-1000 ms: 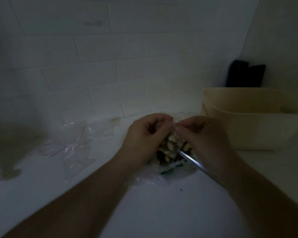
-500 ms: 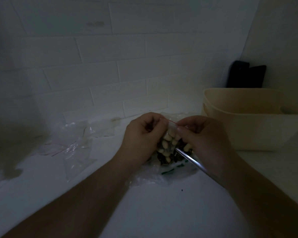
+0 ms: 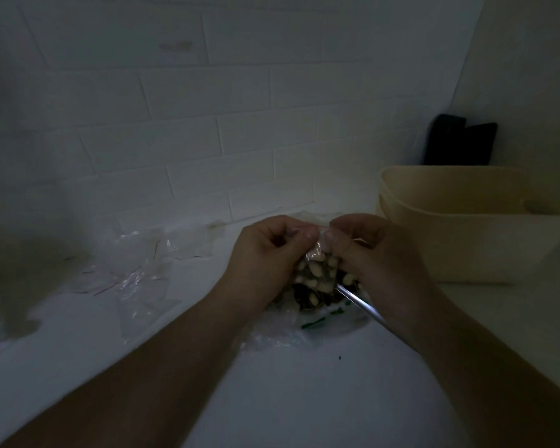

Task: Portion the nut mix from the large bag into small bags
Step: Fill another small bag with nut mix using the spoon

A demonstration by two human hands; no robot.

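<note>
Nut mix [image 3: 317,274] fills a small clear bag [image 3: 316,253] held just above the white desk [image 3: 272,399], over a crumpled large bag [image 3: 304,321] with green print. Empty small bags [image 3: 136,266] lie to the left, a beige bin [image 3: 466,227] stands close on the right, and a metal rod [image 3: 359,302] runs under the right palm. Left hand [image 3: 265,257] and right hand [image 3: 379,257] both pinch the bag's red-lined top between thumb and curled fingers, knuckles nearly meeting.

both hands, l [image 3: 265,253] & r [image 3: 382,257], pinch small bag [image 3: 317,270] top; nuts inside.
</note>
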